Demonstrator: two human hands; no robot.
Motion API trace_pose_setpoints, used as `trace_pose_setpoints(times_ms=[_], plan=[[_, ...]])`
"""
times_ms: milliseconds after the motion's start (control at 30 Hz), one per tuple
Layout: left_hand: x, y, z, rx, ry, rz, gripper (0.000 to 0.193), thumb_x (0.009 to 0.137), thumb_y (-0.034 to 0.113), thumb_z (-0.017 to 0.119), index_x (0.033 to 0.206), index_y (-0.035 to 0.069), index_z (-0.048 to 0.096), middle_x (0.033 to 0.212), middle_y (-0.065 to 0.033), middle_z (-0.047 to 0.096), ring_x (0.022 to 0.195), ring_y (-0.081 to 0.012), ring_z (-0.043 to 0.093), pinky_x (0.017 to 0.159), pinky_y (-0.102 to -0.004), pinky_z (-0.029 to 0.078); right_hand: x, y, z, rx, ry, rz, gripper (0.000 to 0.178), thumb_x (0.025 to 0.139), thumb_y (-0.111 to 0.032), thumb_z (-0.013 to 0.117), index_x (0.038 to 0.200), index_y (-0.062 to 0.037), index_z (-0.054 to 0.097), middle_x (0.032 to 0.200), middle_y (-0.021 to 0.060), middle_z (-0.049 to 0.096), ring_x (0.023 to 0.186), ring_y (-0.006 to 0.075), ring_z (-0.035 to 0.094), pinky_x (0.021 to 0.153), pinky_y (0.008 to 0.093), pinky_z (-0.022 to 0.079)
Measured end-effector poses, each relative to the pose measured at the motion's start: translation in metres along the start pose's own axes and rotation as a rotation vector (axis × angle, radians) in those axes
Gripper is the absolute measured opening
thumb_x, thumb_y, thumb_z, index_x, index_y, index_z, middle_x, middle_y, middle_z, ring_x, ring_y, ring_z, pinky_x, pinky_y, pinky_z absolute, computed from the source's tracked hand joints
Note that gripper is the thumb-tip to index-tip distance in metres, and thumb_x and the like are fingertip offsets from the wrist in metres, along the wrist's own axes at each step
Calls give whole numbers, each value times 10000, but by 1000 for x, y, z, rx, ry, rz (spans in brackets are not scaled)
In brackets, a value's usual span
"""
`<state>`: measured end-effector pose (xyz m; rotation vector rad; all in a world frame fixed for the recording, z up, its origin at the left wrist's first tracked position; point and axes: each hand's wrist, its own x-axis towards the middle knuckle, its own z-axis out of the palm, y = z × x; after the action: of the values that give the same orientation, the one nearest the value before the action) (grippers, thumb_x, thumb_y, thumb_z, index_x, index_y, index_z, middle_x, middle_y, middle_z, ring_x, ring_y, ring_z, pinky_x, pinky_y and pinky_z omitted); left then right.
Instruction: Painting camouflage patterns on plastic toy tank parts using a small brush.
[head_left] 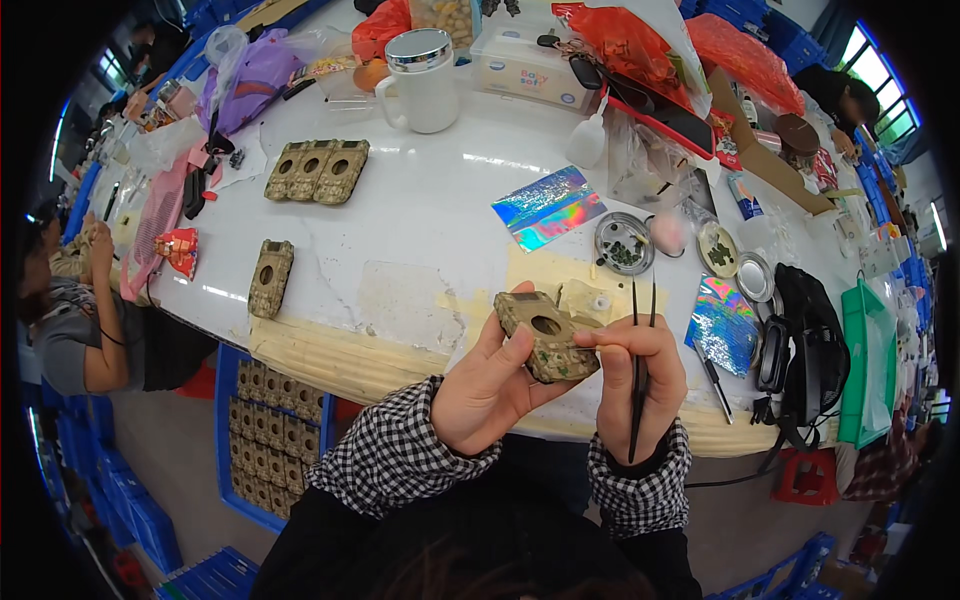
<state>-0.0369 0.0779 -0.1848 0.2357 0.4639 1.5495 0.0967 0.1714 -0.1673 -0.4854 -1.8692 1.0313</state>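
Note:
A camouflage-coloured toy tank hull (556,350) with a round hole in its top is tilted in my left hand (478,395), fingers beneath and thumb along its near side. My right hand (655,385) is closed around black tweezers (637,405), whose points face away from me. Its thumb and forefinger also pinch a thin, pale stick-like piece (590,347) against the hull's right end; the exact kind is too small to tell. Green specks show on the hull near there. Just beyond lies pale masking tape (530,268) with a small whitish round item (601,302).
Farther left lie a single hull (271,280) and a row of three hulls (318,171). A blue crate (225,430) below the table edge holds several more. Tins with green bits (600,258), holographic sheets (550,208), a pen (714,385), a white mug (428,100) and a black bag (812,345) surround the work area.

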Motion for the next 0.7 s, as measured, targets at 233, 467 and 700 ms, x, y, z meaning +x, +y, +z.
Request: trace_pose_setpoints(times_ms=[233,467,700], plan=[[0,0,1,1,13,0,533,1027,293,399,1469,224,108,1418,-107,331,1310,-250,407,1073,-461,400,0,0,0,15,9,5,44,922,-56,589,928,-13,584,867,94,667,753,162,550,689,266,450],[-9,14,-2,61,74,89,521,1026,346,362,1489,205,169,1407,-143,399,1313,-355,417,1079,-459,414,10,22,-19,-256,218,-53,50,902,-37,604,914,9,588,876,131,638,769,201,597,703,292,469],[-21,39,-16,52,31,308,522,1027,290,387,1487,202,157,1397,-88,401,1326,-337,407,1079,-456,411,15,41,-18,-664,131,-143,118,797,-11,699,893,-19,631,839,150,614,746,300,611,706,359,492]])
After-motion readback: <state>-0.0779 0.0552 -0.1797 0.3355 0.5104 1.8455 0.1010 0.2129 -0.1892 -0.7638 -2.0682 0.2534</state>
